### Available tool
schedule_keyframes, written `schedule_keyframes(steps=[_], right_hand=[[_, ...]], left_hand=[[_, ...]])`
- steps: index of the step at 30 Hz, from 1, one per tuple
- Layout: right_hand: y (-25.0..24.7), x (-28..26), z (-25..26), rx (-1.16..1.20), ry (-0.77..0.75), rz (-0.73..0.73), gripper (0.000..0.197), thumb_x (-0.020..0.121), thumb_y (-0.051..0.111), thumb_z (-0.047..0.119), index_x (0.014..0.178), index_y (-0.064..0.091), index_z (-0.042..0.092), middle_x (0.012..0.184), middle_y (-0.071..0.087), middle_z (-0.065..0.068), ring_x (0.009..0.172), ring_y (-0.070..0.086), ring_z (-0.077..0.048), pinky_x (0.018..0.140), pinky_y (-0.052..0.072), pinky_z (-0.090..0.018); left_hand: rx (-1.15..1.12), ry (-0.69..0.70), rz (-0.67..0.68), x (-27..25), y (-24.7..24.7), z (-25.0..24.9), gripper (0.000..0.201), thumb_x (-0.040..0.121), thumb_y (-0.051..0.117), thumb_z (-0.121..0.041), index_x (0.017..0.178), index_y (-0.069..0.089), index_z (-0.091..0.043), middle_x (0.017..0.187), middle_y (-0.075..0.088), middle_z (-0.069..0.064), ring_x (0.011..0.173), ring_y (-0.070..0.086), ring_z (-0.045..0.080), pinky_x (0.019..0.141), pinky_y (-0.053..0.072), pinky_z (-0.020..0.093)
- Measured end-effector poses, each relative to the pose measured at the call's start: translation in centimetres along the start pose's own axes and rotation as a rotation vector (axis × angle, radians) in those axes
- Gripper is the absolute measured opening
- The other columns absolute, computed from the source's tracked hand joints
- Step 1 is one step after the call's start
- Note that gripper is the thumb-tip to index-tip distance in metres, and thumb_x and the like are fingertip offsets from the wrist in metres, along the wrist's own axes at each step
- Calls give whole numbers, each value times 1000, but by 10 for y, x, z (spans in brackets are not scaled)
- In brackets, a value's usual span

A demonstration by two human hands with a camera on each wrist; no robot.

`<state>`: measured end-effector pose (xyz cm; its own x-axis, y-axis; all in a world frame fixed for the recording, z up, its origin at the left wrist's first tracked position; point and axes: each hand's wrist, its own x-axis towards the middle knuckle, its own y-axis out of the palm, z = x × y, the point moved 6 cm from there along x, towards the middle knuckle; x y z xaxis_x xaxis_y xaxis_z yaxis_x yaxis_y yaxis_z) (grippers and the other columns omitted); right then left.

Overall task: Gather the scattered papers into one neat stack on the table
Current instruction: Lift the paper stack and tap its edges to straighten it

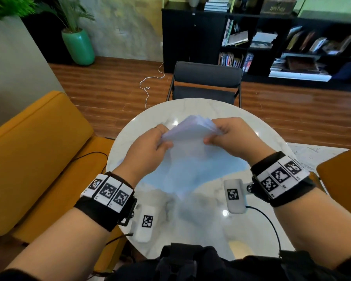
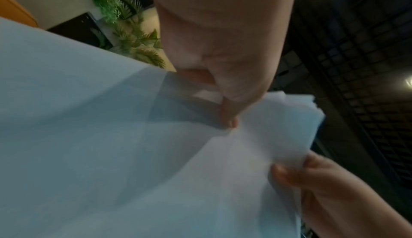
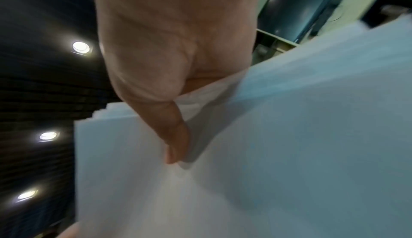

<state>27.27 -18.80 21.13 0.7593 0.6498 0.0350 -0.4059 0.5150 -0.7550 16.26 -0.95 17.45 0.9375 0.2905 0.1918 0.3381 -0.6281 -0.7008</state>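
White papers [image 1: 187, 151] hang in both your grips above the round marble table [image 1: 251, 134]: your left hand [image 1: 150, 147] pinches one upper side edge, your right hand [image 1: 229, 138] the other, thumbs on the near face. Light, limp and slick by the look of them, the sheets sag below your fingers and their top corners fan unevenly, so hold close to the edges and tap them square. Under your hands the tabletop gives open room; its rim curves off beyond either wrist.

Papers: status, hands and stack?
Left hand, right hand both grip the papers. Held upright over table, edges uneven. Nothing in the way.
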Motion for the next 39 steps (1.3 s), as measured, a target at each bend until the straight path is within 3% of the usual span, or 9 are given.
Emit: schedule_keyframes(steps=[3,7,12,14,18,25,29,33,39], right_hand=[[-8,-4,-28,270,84,-102,5,78,75,9,81,73,13,82,72,-9,71,66,-21,69,55,-27],[-27,-9,-73,605,180,-160,21,71,76,0,87,74,13,83,75,-5,75,70,-26,72,58,-37],[-14,-9,-115,947,336,-124,43,62,69,0,105,65,-1,91,75,-10,80,71,-27,71,58,-33],[4,-10,-125,978,428,-49,38,70,67,-3,108,63,-1,98,72,-16,81,71,-29,72,60,-37],[32,-19,-146,879,584,-12,27,79,66,-6,106,62,-4,106,69,-23,92,67,-38,84,56,-45],[42,-28,-173,1014,650,-87,32,83,61,-7,115,60,-1,103,72,-17,87,70,-33,74,59,-41],[42,-27,-173,1048,575,-52,37,83,62,-3,120,58,0,109,70,-18,89,71,-31,71,60,-37],[33,-21,-160,972,375,-265,41,67,75,7,107,66,9,98,75,-5,87,71,-25,74,58,-36],[38,-42,-159,887,252,-337,34,81,61,-12,102,65,15,90,75,3,84,69,-15,72,56,-25]], left_hand=[[-33,-109,111,2,-8,15,19,88,71,-29,80,54,-33,81,62,-12,75,56,7,58,36,19],[-106,-279,181,-7,-21,67,17,78,80,-35,88,68,-27,91,71,-2,91,66,24,76,55,40],[-948,-448,114,-21,1,85,72,46,94,-47,103,69,-12,105,75,10,95,71,24,87,57,38],[-1121,-584,186,-28,24,82,72,54,93,-36,116,68,-10,113,75,11,102,73,27,86,58,41],[-1023,-735,164,-29,52,89,48,80,76,-12,125,63,-7,117,74,15,103,72,30,87,57,45],[-1255,-761,141,-44,75,90,44,87,64,-22,129,62,-8,122,72,14,113,68,30,87,59,41],[-997,-731,78,-40,76,99,43,94,64,-16,136,56,-10,127,69,12,112,67,30,93,54,45],[-723,-586,-114,-25,65,91,49,86,73,-20,132,60,-10,125,69,8,114,65,27,105,48,46],[-801,-470,-109,-27,54,91,34,85,74,-13,117,69,-23,107,77,-5,100,72,14,84,54,28]])
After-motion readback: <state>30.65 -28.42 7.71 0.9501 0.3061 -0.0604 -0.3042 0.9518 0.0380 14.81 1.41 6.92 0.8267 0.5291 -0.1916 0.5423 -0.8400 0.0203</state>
